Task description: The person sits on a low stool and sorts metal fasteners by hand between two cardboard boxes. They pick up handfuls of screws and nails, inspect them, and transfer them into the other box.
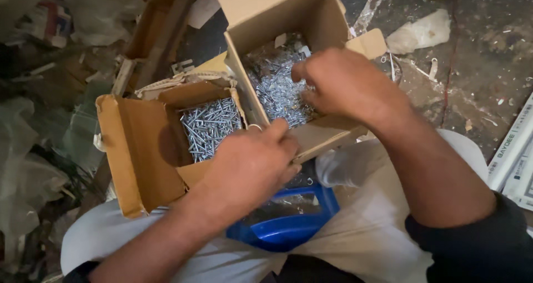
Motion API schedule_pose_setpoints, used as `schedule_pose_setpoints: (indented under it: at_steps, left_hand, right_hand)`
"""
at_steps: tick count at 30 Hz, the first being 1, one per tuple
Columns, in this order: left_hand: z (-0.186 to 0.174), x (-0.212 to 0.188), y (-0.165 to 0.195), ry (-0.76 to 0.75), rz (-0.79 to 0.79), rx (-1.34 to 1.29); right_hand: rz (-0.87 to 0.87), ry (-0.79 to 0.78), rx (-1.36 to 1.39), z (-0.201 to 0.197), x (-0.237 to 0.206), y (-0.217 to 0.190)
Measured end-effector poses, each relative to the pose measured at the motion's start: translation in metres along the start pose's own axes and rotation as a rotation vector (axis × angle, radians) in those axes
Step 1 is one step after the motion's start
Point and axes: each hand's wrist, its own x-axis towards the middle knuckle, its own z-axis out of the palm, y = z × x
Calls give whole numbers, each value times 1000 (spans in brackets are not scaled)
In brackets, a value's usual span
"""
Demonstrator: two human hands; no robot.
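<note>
From the head camera, the right hand (347, 83) reaches forward and down into the taller cardboard box (266, 11), its back turned up and the forearm running back toward the lower right. Its fingers curl under into the heap of silvery screws (277, 94) that fills the box bottom (whether they are pinched on any screws cannot be told, since the fingertips are hidden beneath the hand).

The left hand (250, 163) lies nearer the body, knuckles up, the forearm slanting back to the lower left. Its fingers are closed together over the near edge of the taller box, and its thumb points forward toward the box wall. A small ring-like glint shows just ahead of this thumb; what it is cannot be told.

To the left of the left hand sits a second, lower cardboard box (133, 149) with its flaps spread open. It holds longer silvery screws (211, 127), lying just ahead of the left knuckles.

Below both hands, between the person's knees, a blue plastic container (283, 233) shows, partly covered by the left wrist.
</note>
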Motion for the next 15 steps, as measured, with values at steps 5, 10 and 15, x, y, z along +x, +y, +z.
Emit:
schedule_pose_setpoints:
  at_steps: [5, 10, 15]
  left_hand:
    - [-2, -1, 1, 28, 38, -8]
    - [-31, -3, -23, 280, -8, -110]
    - [-49, -7, -47, 410, -134, -102]
  right_hand:
    - [-12, -120, -15, 18, 8, 1]
    - [-102, -156, -14, 38, 23, 11]
    - [-49, -421, -188, 61, 49, 8]
